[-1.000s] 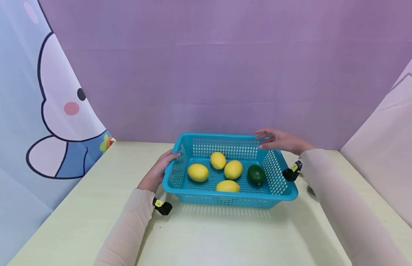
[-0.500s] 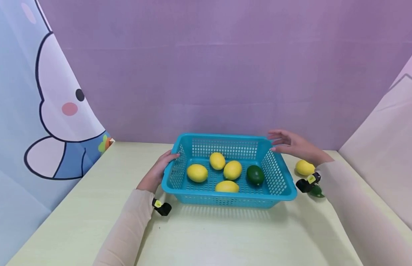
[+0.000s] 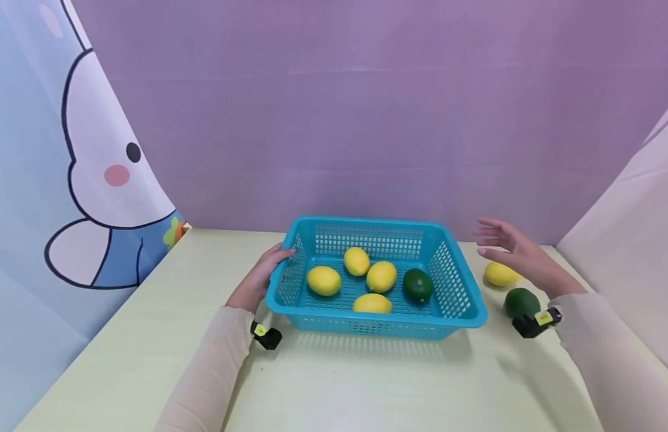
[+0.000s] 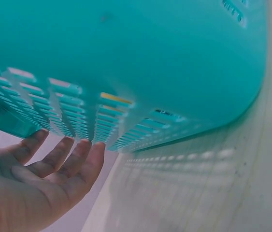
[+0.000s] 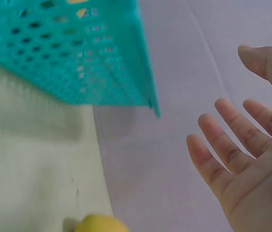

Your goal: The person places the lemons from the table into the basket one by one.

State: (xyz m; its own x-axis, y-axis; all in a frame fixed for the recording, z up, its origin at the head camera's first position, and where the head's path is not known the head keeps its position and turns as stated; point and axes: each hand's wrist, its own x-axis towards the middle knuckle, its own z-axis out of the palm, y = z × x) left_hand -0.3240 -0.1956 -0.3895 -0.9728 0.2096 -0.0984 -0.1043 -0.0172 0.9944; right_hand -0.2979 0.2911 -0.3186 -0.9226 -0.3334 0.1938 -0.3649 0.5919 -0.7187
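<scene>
While one purple cloth (image 3: 339, 120) is hanging across the back, two more cloths are flanking it: a pale blue one (image 3: 26, 198) on the left, bearing one white cartoon figure (image 3: 102, 144), and a whitish-pink one (image 3: 631, 210) on the right. One pale, wood-grained table (image 3: 388, 390) is stretching below them. Two beige sleeves are reaching in over it, the left sleeve (image 3: 211, 369) and the right sleeve (image 3: 609, 354).

Between the two arms, one turquoise plastic basket (image 3: 377, 318) with slotted sides is resting on the table. The left hand (image 3: 260, 275) is gripping its left side, the thumb lying over the rim and the four fingers bearing on the outer wall. The right hand (image 3: 520, 255) is hovering to the right of the basket, well clear of its rim, fingers extending loosely and thumb standing apart.

Two dark green avocados are showing: one avocado (image 3: 418, 285) is lying inside the basket towards its right end, the other (image 3: 522, 302) is sitting on the table under the right wrist. Five lemons are showing too. Four lemons (image 3: 381, 276) are lying in the basket, the front one partly hiding behind the rim; the fifth lemon (image 3: 500, 275) is sitting on the table, near the right hand. Smallest, two black wrist cameras (image 3: 533, 324) are riding on the cuffs, one on each.
</scene>
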